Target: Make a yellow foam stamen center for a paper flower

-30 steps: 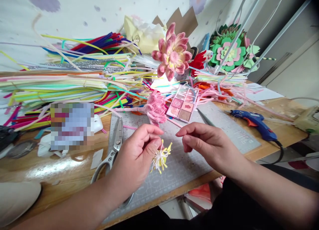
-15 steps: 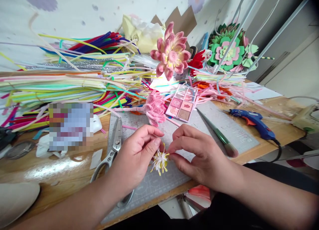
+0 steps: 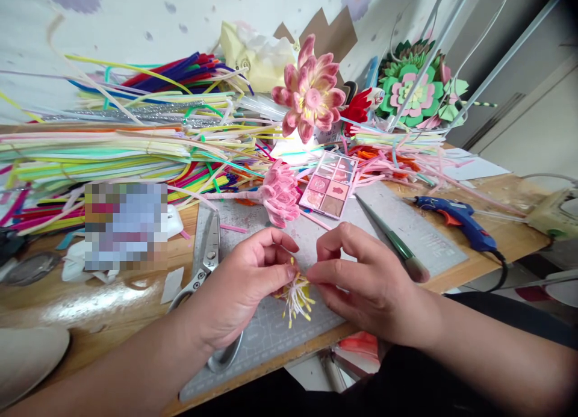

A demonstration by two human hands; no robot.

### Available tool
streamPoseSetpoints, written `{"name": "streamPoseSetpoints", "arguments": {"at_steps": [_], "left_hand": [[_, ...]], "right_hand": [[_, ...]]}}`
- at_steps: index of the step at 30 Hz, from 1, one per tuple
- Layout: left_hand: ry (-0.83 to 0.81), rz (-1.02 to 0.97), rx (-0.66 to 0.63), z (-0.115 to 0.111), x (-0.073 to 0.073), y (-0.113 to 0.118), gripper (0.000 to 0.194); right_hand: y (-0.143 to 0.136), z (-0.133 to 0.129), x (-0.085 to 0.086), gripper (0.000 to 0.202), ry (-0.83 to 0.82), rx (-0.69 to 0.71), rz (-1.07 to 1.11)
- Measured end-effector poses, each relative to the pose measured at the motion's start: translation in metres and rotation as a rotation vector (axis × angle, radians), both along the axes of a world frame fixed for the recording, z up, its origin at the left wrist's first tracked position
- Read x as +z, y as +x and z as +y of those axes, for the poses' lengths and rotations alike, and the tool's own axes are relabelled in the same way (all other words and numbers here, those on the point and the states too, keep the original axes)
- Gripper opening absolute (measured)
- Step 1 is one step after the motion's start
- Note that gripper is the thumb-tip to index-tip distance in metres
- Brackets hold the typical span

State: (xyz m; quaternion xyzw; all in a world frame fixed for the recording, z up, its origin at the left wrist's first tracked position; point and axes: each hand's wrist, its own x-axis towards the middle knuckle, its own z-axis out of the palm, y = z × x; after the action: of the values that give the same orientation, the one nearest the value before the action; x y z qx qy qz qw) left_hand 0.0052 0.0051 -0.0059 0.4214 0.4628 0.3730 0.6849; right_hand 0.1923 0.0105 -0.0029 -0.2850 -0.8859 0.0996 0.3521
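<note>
Between my hands is a bunch of flower stamens [image 3: 298, 301], white threads with yellow tips that fan downward. My left hand [image 3: 253, 278] pinches the bunch near its top between thumb and finger. The fingertips of my right hand [image 3: 356, 272] press together at the bunch's right side; whether they grip some of the threads is hard to see. Both hands hover above the grey cutting mat [image 3: 280, 345]. Silver scissors [image 3: 211, 254] lie open-handled beside my left wrist, partly covered by it. A pink pipe-cleaner flower [image 3: 280, 194] lies just beyond my hands.
An eyeshadow palette [image 3: 329, 185] and a green-handled brush [image 3: 397, 242] lie on the mat. A blue glue gun [image 3: 456, 215] rests at the right. Bundled pipe cleaners [image 3: 99, 152] fill the back left. A larger pink flower [image 3: 311, 95] stands upright behind the palette.
The stamen bunch has turned, its tips now hanging more downward and to the right. My right fingers have curled in closer to it. The view has shifted slightly.
</note>
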Motion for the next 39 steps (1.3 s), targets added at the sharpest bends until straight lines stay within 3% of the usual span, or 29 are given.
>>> {"name": "streamPoseSetpoints", "arguments": {"at_steps": [4,10,17,25,39], "left_hand": [[0.008,0.011,0.033,0.001,0.001,-0.001,0.017],[0.083,0.044,0.015,0.000,0.002,-0.003,0.013],[0.081,0.053,-0.010,0.000,0.000,-0.003,0.013],[0.127,0.070,-0.005,0.001,-0.001,-0.003,0.012],[0.166,0.008,-0.061,0.000,-0.004,-0.002,0.011]], "right_hand": [[0.004,0.004,-0.001,0.016,-0.130,0.019,0.077],[0.009,0.011,-0.001,0.010,-0.548,-0.034,0.151],[0.004,0.010,0.000,0.007,-0.561,0.029,0.170],[0.005,0.009,0.002,0.009,-0.667,-0.022,0.183],[0.001,0.012,-0.005,0.006,-1.080,-0.061,0.310]]}}
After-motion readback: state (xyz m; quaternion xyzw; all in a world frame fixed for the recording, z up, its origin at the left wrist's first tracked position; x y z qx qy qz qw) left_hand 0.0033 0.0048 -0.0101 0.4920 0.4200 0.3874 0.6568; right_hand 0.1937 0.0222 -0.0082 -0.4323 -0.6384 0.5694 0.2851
